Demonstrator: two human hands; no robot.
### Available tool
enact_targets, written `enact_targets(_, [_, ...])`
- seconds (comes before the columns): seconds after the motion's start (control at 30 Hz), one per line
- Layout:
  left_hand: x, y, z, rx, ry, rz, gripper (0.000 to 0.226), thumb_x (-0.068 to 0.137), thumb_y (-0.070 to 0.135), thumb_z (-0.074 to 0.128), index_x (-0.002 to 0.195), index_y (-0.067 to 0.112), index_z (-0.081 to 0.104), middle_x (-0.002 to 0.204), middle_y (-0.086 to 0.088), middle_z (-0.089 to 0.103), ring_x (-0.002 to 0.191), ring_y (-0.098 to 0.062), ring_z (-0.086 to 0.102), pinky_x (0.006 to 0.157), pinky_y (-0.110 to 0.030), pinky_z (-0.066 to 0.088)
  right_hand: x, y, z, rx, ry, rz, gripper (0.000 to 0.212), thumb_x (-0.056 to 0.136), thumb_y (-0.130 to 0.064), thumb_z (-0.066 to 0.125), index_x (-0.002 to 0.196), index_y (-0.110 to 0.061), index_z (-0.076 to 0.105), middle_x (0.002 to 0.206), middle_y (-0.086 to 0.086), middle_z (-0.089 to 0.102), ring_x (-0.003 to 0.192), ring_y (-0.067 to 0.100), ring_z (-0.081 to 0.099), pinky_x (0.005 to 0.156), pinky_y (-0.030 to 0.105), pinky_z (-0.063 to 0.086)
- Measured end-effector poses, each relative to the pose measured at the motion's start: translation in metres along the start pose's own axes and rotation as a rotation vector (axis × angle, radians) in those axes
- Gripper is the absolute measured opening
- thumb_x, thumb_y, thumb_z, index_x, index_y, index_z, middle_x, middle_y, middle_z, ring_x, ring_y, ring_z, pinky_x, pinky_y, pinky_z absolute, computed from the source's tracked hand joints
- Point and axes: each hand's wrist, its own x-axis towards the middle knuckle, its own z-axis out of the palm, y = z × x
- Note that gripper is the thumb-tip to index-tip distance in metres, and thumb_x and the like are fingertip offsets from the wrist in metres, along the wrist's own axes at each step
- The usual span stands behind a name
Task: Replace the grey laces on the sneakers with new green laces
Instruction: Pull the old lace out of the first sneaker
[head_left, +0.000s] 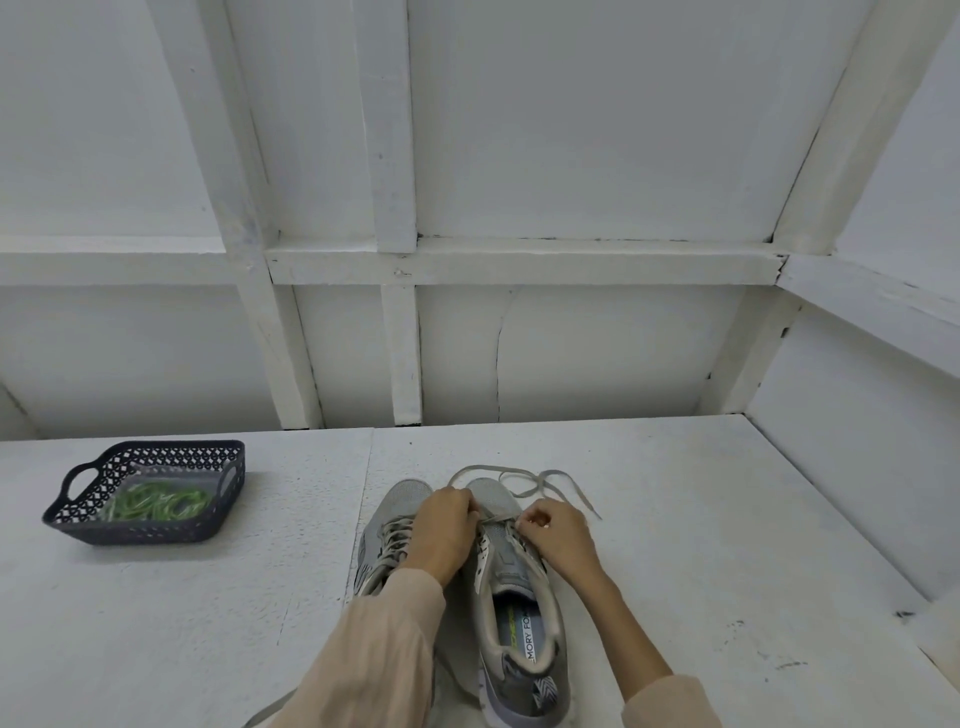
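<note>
1. On the white table (727, 519), two grey sneakers stand side by side, just in front of the person.
2. Orientation: both toes point away from the person, toward the white wall, and both heels face the person. Each long axis runs near-to-far. The right-side sneaker (511, 587) is angled slightly, with its heel toward the right.
3. The left-side sneaker (387, 530) is partly hidden under the left forearm and its beige sleeve (379, 649). Its lacing is visible.
4. The grey lace (519, 475) of the right-side sneaker is loosened. Slack loops and one free end lie on the table beyond the toe and to its right.
5. Left hand (447, 525): fingers are curled, pinching the grey lace at the far end of the eyelet rows.
6. Right hand (558, 535): fingers are curled, pinching the same lace at the right eyelet row.
7. The hands are near each other, with the sneaker's tongue between them.
8. A dark perforated basket (140, 530) sits well to the left, apart from the sneakers. The green laces (156, 503) lie bundled inside it.
</note>
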Motion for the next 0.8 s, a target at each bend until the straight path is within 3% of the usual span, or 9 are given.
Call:
enact_targets(0.13, [-0.001,0.002,-0.001,0.047,-0.015,-0.01,0.02,0.098,0.019,0.048,0.108,0.006,0.059,0.113,-0.012,0.062,0.104,-0.028,0.056,0.084,-0.034,0.042,0.006,-0.005,0.006,-0.003,0.012,-0.104,0.015,0.087,-0.018,0.066,0.095,-0.028,0.074,0.095,-0.011,0.071,0.082,0.005,0.062,0.076,0.025,0.05])
enact_targets(0.3, [-0.005,0.003,0.001,0.047,-0.012,-0.007,0.019,0.099,0.011,0.043,0.115,0.007,0.051,0.119,-0.012,0.056,0.107,-0.028,0.053,0.086,-0.033,0.04,0.012,-0.007,0.0,-0.087,-0.029,-0.2,0.013,0.088,-0.011,0.067,0.093,-0.02,0.074,0.089,-0.009,0.071,0.077,0.001,0.061,0.072,0.018,0.046])
enact_targets(0.43, [-0.007,0.005,-0.002,-0.107,0.006,-0.043,0.019,0.098,0.023,0.048,0.109,0.009,0.055,0.114,-0.008,0.059,0.103,-0.023,0.054,0.085,-0.032,0.042,0.011,-0.013,0.0,-0.268,-0.057,-0.232,0.018,0.09,-0.009,0.059,0.086,-0.026,0.059,0.08,-0.014,0.059,0.074,0.001,0.052,0.064,0.021,0.037])
enact_targets(0.53, [-0.012,0.006,-0.001,-0.135,-0.024,-0.037,0.032,0.094,0.035,0.055,0.116,0.012,0.055,0.118,-0.005,0.057,0.109,-0.021,0.053,0.089,-0.029,0.04,0.013,-0.017,0.001,-0.397,-0.113,-0.242,0.021,0.089,-0.001,0.046,0.088,-0.022,0.048,0.078,-0.013,0.048,0.074,0.007,0.05,0.06,0.025,0.034])
enact_targets(0.67, [-0.017,0.009,0.002,-0.097,-0.034,-0.031,0.036,0.095,0.035,0.053,0.122,0.012,0.052,0.123,-0.006,0.054,0.113,-0.022,0.051,0.09,-0.029,0.039,0.022,-0.028,-0.003,-0.275,-0.062,-0.236,0.016,0.095,-0.006,0.043,0.091,-0.02,0.05,0.086,-0.007,0.057,0.075,0.009,0.05,0.058,0.023,0.034])
enact_targets(0.8, [-0.018,0.011,0.001,-0.108,-0.036,-0.033,0.039,0.095,0.036,0.053,0.126,0.013,0.05,0.125,-0.006,0.054,0.115,-0.022,0.051,0.091,-0.029,0.038,0.032,-0.025,-0.007,-0.076,-0.055,-0.158,0.017,0.093,-0.011,0.054,0.084,-0.024,0.06,0.091,-0.008,0.065,0.086,0.011,0.059,0.076,0.031,0.049])
